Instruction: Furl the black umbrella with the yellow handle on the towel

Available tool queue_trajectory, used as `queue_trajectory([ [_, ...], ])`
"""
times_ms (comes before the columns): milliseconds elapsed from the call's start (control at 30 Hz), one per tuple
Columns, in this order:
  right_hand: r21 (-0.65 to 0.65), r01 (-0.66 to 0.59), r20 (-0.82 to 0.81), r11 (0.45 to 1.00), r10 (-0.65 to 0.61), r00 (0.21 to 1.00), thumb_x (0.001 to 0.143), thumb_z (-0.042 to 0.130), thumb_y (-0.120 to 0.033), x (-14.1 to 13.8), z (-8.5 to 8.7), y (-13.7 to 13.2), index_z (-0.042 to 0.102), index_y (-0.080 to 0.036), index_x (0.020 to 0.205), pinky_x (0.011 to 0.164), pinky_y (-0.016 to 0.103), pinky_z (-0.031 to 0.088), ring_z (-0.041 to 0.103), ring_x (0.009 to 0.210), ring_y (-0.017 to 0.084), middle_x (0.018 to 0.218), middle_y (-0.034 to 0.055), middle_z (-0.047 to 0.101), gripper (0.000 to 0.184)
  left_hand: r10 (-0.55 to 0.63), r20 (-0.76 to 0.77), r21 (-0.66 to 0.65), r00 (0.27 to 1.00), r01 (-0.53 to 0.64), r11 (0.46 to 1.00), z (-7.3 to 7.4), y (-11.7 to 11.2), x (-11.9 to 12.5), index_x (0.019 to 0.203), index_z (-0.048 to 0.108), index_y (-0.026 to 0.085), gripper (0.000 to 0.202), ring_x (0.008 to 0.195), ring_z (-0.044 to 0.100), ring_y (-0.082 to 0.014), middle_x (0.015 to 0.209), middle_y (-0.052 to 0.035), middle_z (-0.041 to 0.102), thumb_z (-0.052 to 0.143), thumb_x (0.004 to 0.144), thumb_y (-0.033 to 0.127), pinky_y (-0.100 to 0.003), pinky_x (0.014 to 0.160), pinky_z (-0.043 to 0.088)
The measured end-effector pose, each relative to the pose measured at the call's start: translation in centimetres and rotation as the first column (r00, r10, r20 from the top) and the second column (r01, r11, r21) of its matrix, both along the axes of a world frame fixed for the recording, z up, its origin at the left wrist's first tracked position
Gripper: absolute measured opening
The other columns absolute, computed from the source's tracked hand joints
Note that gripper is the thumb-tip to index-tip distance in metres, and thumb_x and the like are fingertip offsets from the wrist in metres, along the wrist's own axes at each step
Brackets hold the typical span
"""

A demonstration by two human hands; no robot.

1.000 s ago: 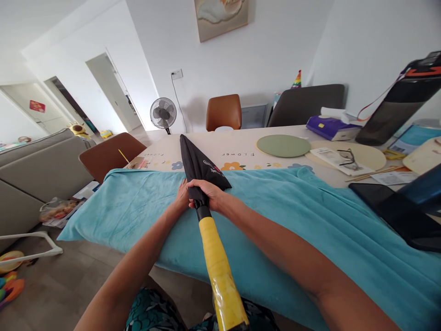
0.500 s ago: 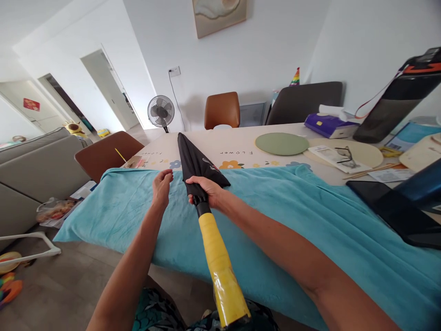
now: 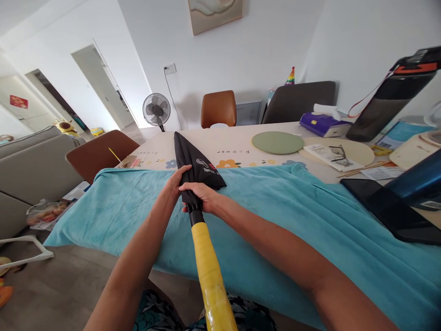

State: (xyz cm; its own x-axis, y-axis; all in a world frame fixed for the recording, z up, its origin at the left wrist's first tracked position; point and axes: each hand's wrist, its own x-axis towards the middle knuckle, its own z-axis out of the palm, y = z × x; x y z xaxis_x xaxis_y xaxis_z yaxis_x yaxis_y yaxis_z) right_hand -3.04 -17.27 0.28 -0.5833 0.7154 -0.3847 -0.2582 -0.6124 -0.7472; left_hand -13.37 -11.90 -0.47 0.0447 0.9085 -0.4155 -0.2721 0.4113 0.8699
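A closed black umbrella [image 3: 198, 163] with a long yellow-wrapped handle [image 3: 209, 271] points away from me over a turquoise cloth [image 3: 262, 207]. Its canopy is folded but loose, with a flap carrying white print spread to the right. My right hand [image 3: 201, 195] is wrapped round the canopy just above the black collar. Just beyond it, my left hand [image 3: 177, 181] grips the canopy's left side, thumb on top of the fabric. The undersides of both hands and some fingers are hidden by the umbrella.
A green oval mat [image 3: 277, 142], eyeglasses [image 3: 340, 155] on paper, a purple tissue box [image 3: 324, 124] and a dark tablet [image 3: 389, 209] are on the table. A tall dark bottle [image 3: 386, 101] stands at right. Chairs and a fan [image 3: 156, 110] are behind.
My left hand has moved from beside the umbrella onto its canopy and closed on the fabric. My right hand keeps its hold. The printed flap shows more of its lettering.
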Motion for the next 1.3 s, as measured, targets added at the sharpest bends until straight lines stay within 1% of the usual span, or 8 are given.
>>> queue_trajectory([
  [200, -0.009, -0.033, 0.098, 0.999, 0.034, 0.995, 0.073, 0.061, -0.021, -0.4, -1.2, -0.1, 0.049, -0.013, 0.080, 0.043, 0.041, 0.054, 0.057, 0.045, 0.018, 0.050, -0.0015, 0.052, 0.016, -0.025, -0.016, 0.024, 1.000, 0.025, 0.999, -1.9, -0.2, -0.8, 0.093, 0.065, 0.015, 0.034, 0.089, 0.064, -0.0276, 0.083, -0.0108, 0.069, 0.053, 0.072, 0.039, -0.042, 0.077, 0.055],
  [367, -0.020, -0.062, 0.143, 0.998, 0.064, 0.988, 0.073, 0.063, -0.030, -0.5, -1.6, 0.0, 0.049, -0.013, 0.080, 0.044, 0.041, 0.054, 0.063, 0.052, 0.024, 0.054, 0.0033, 0.057, 0.023, -0.008, -0.024, 0.012, 1.000, 0.009, 1.000, -1.7, -0.4, -1.1, 0.095, 0.065, 0.018, 0.036, 0.092, 0.064, -0.0254, 0.089, -0.0085, 0.069, 0.050, 0.073, 0.042, -0.039, 0.080, 0.055],
  [567, -0.068, -0.028, -0.075, 0.997, 0.023, 0.997, 0.078, 0.056, -0.024, -1.1, -2.2, -0.3, 0.051, -0.013, 0.085, 0.049, 0.040, 0.056, 0.063, 0.055, 0.019, 0.060, 0.0016, 0.058, 0.014, 0.018, 0.088, -0.057, 0.996, -0.013, 0.998, -1.5, -0.9, -1.3, 0.092, 0.065, 0.013, 0.039, 0.085, 0.065, -0.0264, 0.083, -0.0107, 0.069, 0.056, 0.070, 0.044, -0.039, 0.075, 0.055],
  [633, -0.086, -0.010, -0.073, 0.996, 0.003, 0.997, 0.079, 0.055, -0.023, -1.3, -2.2, -0.5, 0.052, -0.012, 0.084, 0.046, 0.036, 0.055, 0.060, 0.050, 0.016, 0.058, 0.0010, 0.057, 0.012, -0.010, 0.086, -0.057, 0.996, 0.015, 0.998, -1.7, -0.8, -1.5, 0.089, 0.065, 0.011, 0.040, 0.083, 0.065, -0.0271, 0.080, -0.0116, 0.069, 0.056, 0.070, 0.045, -0.040, 0.073, 0.055],
  [767, -0.054, 0.025, 0.048, 0.998, -0.023, 0.999, 0.075, 0.059, -0.019, -1.5, -1.5, -0.8, 0.054, -0.010, 0.077, 0.041, 0.028, 0.052, 0.055, 0.044, 0.013, 0.053, 0.0018, 0.056, 0.010, -0.083, 0.096, -0.028, 0.992, 0.086, 0.996, -2.1, -0.5, -1.7, 0.084, 0.066, 0.012, 0.040, 0.085, 0.064, -0.0279, 0.077, -0.0108, 0.068, 0.054, 0.071, 0.048, -0.040, 0.075, 0.054],
  [967, 0.041, 0.100, 0.185, 0.994, -0.106, 0.977, 0.073, 0.057, -0.012, -0.8, 0.8, -1.0, 0.053, -0.011, 0.068, 0.035, 0.021, 0.044, 0.050, 0.037, 0.011, 0.045, -0.0003, 0.052, 0.007, -0.044, 0.193, 0.117, 0.980, 0.022, 0.993, -2.0, 0.1, -1.6, 0.092, 0.066, 0.013, 0.042, 0.092, 0.062, -0.0274, 0.079, -0.0102, 0.068, 0.046, 0.077, 0.047, -0.038, 0.081, 0.052],
  [1167, -0.110, 0.017, 0.020, 0.994, -0.015, 1.000, 0.077, 0.055, -0.016, -1.8, -0.2, -2.2, 0.050, -0.012, 0.072, 0.041, 0.028, 0.052, 0.055, 0.043, 0.014, 0.048, -0.0008, 0.052, 0.008, 0.047, 0.361, 0.035, 0.932, -0.064, 0.997, -2.0, 0.3, -2.5, 0.089, 0.065, 0.013, 0.041, 0.094, 0.062, -0.0269, 0.082, -0.0085, 0.069, 0.052, 0.074, 0.048, -0.035, 0.085, 0.051],
  [1300, -0.170, 0.034, -0.024, 0.985, -0.038, 0.999, 0.080, 0.050, -0.016, -1.8, -0.7, -1.9, 0.049, -0.012, 0.073, 0.047, 0.031, 0.055, 0.059, 0.048, 0.015, 0.051, 0.0001, 0.054, 0.008, 0.078, 0.393, 0.044, 0.916, -0.103, 0.994, -2.2, 0.8, -2.6, 0.092, 0.063, 0.011, 0.038, 0.089, 0.063, -0.0256, 0.081, -0.0090, 0.068, 0.055, 0.072, 0.042, -0.036, 0.084, 0.050],
])
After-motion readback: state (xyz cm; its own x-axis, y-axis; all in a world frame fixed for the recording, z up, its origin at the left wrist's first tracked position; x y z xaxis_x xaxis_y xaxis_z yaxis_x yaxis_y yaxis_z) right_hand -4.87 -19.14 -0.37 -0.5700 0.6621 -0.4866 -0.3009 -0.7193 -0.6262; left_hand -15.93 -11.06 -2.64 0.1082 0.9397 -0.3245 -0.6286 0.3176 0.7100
